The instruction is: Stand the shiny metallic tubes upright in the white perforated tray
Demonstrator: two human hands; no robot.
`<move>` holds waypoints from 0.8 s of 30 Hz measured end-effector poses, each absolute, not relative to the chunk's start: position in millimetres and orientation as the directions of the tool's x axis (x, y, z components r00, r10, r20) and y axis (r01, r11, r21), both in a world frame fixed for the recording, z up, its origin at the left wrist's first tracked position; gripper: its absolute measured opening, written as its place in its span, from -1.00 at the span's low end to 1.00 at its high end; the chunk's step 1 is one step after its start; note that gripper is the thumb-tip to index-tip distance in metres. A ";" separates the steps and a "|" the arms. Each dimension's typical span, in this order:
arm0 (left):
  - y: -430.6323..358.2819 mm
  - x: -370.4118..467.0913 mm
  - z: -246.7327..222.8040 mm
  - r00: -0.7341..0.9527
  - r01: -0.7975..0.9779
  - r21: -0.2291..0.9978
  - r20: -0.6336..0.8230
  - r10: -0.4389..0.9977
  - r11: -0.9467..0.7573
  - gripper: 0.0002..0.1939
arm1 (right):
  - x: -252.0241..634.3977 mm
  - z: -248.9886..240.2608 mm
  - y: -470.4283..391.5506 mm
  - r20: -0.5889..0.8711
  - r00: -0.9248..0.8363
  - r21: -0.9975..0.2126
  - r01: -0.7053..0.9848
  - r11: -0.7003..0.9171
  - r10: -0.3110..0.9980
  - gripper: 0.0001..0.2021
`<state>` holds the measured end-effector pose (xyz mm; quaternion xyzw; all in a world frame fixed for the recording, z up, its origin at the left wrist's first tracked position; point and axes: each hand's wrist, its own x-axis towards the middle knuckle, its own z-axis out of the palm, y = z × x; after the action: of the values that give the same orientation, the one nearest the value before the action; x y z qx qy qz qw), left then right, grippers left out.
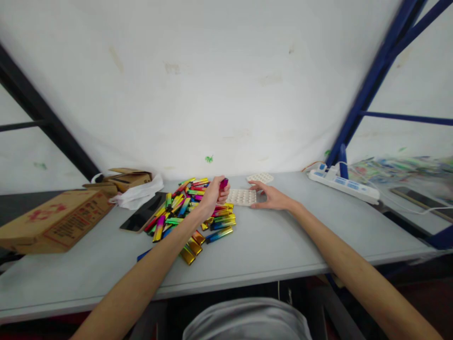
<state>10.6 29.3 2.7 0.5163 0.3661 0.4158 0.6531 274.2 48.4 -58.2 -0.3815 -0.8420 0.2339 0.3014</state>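
Pile of shiny lighter-shaped pieces (184, 207): heaped loosely on the grey table (283, 245), left of centre and beside the white dimpled tray (242, 197). Main risk: the stack is uneven, so a forearm brushing across it could topple or scatter pieces, those nearest the front edge being most exposed. Second: the dark flat device (141, 215) lies against the heap's left side; sliding pieces could scratch its face. Third: the tray looks light; a sideways knock could shift it, since the right hand (271, 196) is curved about its right end, fingers spread, and whether it pinches the tray cannot be told. Least: the left hand (212, 191) is clenched around one purple piece (224, 183), above the tray's left end; its smooth-looking surface could slip if the grip loosens.
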 end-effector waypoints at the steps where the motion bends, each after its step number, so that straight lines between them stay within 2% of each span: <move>1: 28.6 10.1 1.6 0.384 -0.171 0.977 -0.056 0.922 0.130 -0.59 | 274.4 -58.6 48.8 0.325 -0.526 -0.623 0.506 0.596 0.786 -0.09; 7: 24.8 5.9 -3.3 0.346 -0.156 0.980 -0.064 0.936 0.124 -0.68 | 275.0 -59.2 49.5 0.316 -0.531 -0.620 0.512 0.595 0.786 -0.07; 12: 26.1 4.3 -5.6 0.387 -0.199 0.979 0.033 0.921 0.048 -0.61 | 280.7 -58.3 51.8 0.323 -0.531 -0.626 0.502 0.597 0.784 -0.08; 16: 35.8 3.7 -8.2 0.334 -0.239 0.969 0.142 0.932 -0.062 -0.68 | 288.2 -57.4 52.5 0.315 -0.522 -0.590 0.546 0.594 0.793 -0.07; 21: 54.5 7.3 -6.6 0.238 -0.034 0.963 0.266 0.934 -0.266 -0.65 | 289.9 -58.9 52.8 0.331 -0.542 -0.593 0.517 0.617 0.772 -0.06; 24: 67.7 11.8 -4.6 0.279 0.073 0.922 0.346 0.896 -0.379 -0.65 | 289.1 -60.8 54.2 0.338 -0.527 -0.612 0.506 0.607 0.780 -0.04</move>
<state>11.8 67.7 -4.6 0.6764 0.3581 0.4818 0.4269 289.1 54.2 -60.8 -0.3809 -0.8440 0.2263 0.3022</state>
